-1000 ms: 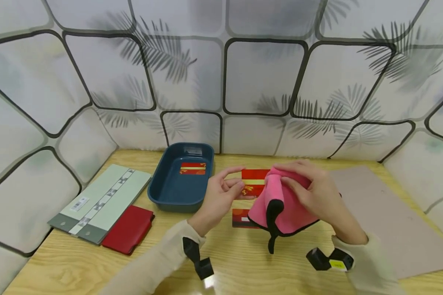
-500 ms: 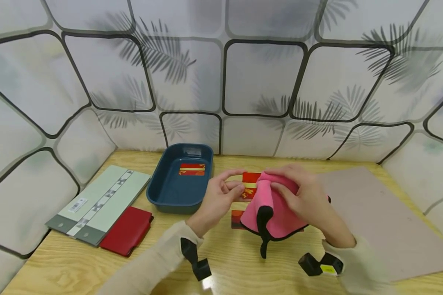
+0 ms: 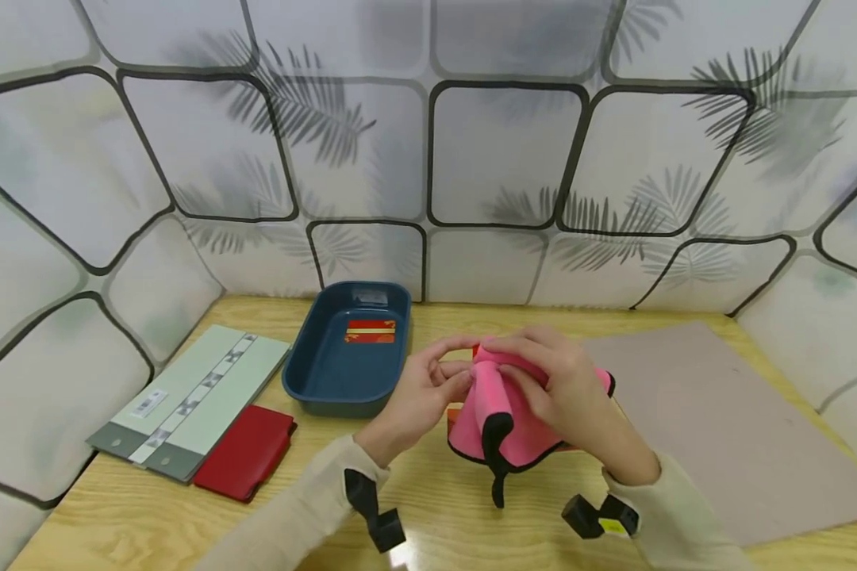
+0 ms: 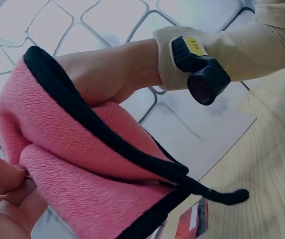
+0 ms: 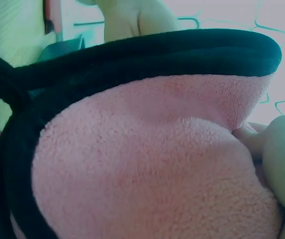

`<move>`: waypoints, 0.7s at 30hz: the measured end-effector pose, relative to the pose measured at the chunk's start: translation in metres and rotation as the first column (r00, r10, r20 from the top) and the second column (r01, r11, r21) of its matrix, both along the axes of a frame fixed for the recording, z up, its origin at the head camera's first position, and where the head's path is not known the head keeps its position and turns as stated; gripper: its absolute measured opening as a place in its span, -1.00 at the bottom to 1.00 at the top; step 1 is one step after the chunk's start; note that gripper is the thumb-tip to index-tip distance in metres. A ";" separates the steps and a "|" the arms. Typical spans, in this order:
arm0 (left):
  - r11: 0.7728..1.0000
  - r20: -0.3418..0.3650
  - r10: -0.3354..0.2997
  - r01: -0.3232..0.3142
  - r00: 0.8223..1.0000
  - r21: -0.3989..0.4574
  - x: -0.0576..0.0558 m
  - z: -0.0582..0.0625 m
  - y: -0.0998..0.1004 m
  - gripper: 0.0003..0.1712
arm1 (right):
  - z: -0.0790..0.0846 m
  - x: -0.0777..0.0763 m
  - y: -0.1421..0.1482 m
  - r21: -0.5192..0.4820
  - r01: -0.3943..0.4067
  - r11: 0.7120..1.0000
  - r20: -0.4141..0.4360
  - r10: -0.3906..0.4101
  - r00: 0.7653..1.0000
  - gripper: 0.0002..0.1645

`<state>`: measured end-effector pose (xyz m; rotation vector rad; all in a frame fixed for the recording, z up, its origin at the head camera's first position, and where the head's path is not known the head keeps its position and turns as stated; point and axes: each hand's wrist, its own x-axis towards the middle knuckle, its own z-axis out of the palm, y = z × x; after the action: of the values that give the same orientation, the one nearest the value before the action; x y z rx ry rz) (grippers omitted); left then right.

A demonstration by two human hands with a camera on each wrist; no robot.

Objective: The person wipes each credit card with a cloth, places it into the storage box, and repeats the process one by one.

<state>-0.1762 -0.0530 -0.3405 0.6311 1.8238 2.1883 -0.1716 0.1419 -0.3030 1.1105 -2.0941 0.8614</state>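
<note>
Head view evenly bright, white glare on the glossy yellow wood-grain tabletop (image 3: 457, 527); left-wrist view dimmer; right-wrist view green-tinted, soft.

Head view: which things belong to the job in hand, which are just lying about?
In the job:
pink cloth
red card, mostly hidden
probably blue tray and card inside
probably table card, partly hidden

Seemingly lying about:
green folder
red case
grey board

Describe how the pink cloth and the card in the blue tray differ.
The cloth is pink with black edging; the card is red with a yellow stripe. The cloth is bunched in the right hand; the card lies flat in the tray, untouched. The cloth is also larger than the card.
</note>
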 end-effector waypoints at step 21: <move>0.999 0.049 -0.010 0.008 0.999 0.038 0.009 -0.010 -0.021 -0.55 | -0.005 -0.001 0.031 0.046 0.127 0.991 -0.017 -0.127 0.992 -0.55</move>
<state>-0.1675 -0.0737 -0.3509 0.5873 1.7557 2.2174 -0.1726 0.1727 -0.3081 0.9919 -2.1573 0.7448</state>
